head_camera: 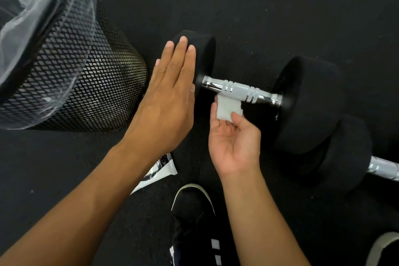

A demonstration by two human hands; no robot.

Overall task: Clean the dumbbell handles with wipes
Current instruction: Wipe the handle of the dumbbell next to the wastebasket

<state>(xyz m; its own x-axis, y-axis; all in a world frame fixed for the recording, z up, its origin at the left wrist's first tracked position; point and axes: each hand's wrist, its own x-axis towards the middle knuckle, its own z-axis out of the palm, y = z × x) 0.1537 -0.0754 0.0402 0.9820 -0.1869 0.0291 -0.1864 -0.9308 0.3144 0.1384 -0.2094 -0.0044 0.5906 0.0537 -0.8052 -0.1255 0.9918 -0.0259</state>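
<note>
1. Landmark: near dumbbell (259, 93), lying on the black floor mat (259, 6), chrome handle (239, 90) running left to right between its two black heads.
2. My left hand (170, 90) is flat, fingers straight and pressed together, palm against the outer face of the dumbbell's left head (205, 54). It grips nothing.
3. My right hand (235, 140) is palm-up just below the handle, pinching a folded white wipe (227, 108) between thumb and fingers.
4. The wipe's top edge touches the underside of the handle, at the left end of the knurled section. It is not wrapped around the bar.
5. Second dumbbell (345, 153) sits right of and nearer than the landmark's right head (311, 103), one black head just beside it, touching or nearly so; I can't tell which. Its chrome bar runs off the right edge.
6. Black mesh bin (71, 75) with a clear plastic liner (32, 6) stands left of the dumbbell, just beyond my left hand.
7. White wipes packet (159, 170) lies on the mat below the dumbbell's left head, partly hidden under my left forearm.
8. Black shoe with white sole (194, 211) is below the dumbbell, between my forearms; another shoe's edge (384, 246) shows at bottom right.
</note>
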